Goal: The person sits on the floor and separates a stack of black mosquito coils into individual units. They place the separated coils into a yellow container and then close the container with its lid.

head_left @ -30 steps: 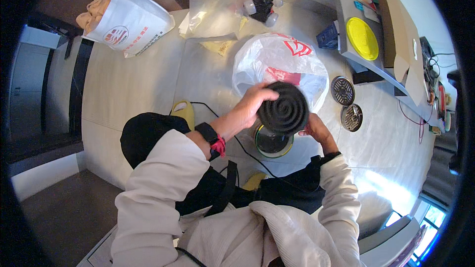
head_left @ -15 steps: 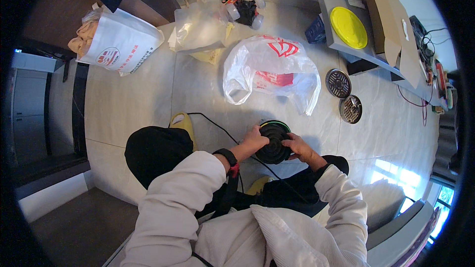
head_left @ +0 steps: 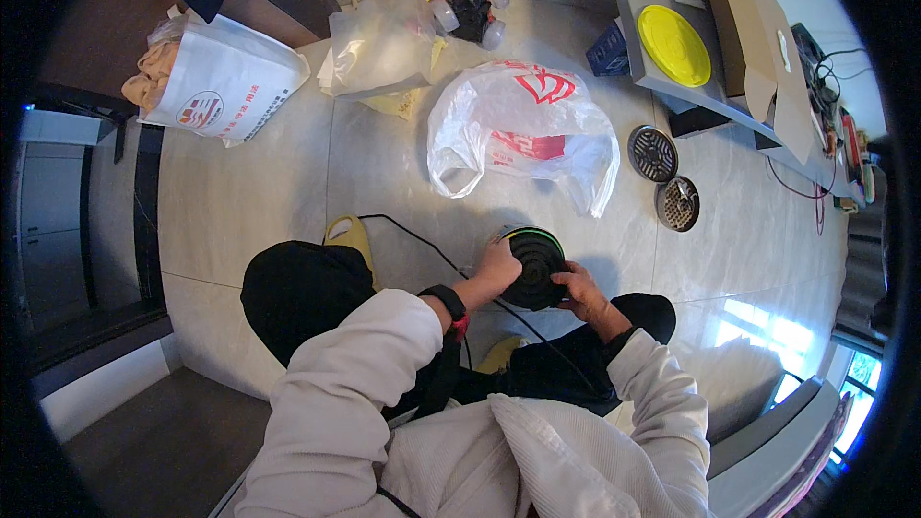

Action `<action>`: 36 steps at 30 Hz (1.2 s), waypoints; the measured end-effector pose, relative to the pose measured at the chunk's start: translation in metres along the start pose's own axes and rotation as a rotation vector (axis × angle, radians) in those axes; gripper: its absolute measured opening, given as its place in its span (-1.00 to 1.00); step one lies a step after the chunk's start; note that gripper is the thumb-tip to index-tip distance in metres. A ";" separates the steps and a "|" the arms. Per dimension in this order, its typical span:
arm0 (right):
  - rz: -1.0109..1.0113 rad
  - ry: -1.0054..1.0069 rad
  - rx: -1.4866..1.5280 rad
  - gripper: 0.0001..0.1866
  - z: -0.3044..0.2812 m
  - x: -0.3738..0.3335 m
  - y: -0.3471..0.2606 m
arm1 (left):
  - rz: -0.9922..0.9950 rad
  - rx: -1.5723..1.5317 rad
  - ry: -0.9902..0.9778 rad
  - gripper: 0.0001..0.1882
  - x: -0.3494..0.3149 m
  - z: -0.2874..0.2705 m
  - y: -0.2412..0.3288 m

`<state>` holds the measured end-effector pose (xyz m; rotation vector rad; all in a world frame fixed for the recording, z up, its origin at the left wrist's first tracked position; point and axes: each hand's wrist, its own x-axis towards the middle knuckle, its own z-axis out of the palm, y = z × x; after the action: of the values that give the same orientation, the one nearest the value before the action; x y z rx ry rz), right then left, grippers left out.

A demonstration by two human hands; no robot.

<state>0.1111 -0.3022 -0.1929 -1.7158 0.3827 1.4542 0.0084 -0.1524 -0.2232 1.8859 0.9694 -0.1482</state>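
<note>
Between my two hands is a round container [head_left: 524, 230] with a thin green rim, filled with a black disc of spiral or concentric rings [head_left: 539, 271] that looks like mosquito coils. My left hand [head_left: 496, 267] grips its left side, thumb over the black rings. On the right edge, my right hand [head_left: 579, 288] has its fingers curled round the side and its thumb on the rings. To the right on the floor lie a round slotted black metal lid [head_left: 653, 153] and a shallow round tin with a mesh-like inside [head_left: 678, 204].
A white plastic bag [head_left: 523, 134] with red print spreads beyond my hands. Farther back are a translucent bag [head_left: 382, 43] and a stuffed white bag [head_left: 225, 82]. A yellow lid [head_left: 674, 45] rests on a grey cabinet. A black cord [head_left: 422, 242] crosses the floor below my arms.
My left hand has curled more, with its thumb shifted along the edge of the black rings. The right hand keeps its hold. The view has moved slightly.
</note>
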 end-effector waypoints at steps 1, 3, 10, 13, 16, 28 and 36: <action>-0.010 0.007 -0.003 -0.45 0.000 0.001 0.001 | 0.089 0.106 0.027 -0.62 -0.001 0.003 -0.002; -0.011 0.058 0.004 -0.45 0.000 0.001 0.002 | 0.082 0.030 0.054 -0.66 0.003 0.005 -0.009; -0.065 0.075 -0.063 -0.43 0.002 0.001 0.000 | -0.102 0.131 -0.187 -0.67 0.014 -0.006 -0.018; -0.111 0.081 -0.089 -0.40 0.010 0.009 0.005 | -0.102 0.025 -0.133 -0.64 0.014 -0.013 -0.017; -0.185 0.060 -0.098 -0.38 0.016 0.020 0.009 | -0.082 0.086 -0.065 -0.68 0.012 -0.018 -0.018; -0.513 0.187 -0.978 -0.44 -0.007 0.012 -0.019 | -0.146 0.103 -0.132 -0.70 0.011 -0.029 -0.019; -0.046 -0.047 -0.639 -0.66 -0.015 0.053 0.017 | -0.246 0.075 -0.284 -0.69 0.007 -0.021 -0.025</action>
<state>0.1240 -0.3094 -0.2486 -2.1534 -0.1746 1.6906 -0.0102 -0.1258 -0.2335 1.7477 1.0047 -0.5900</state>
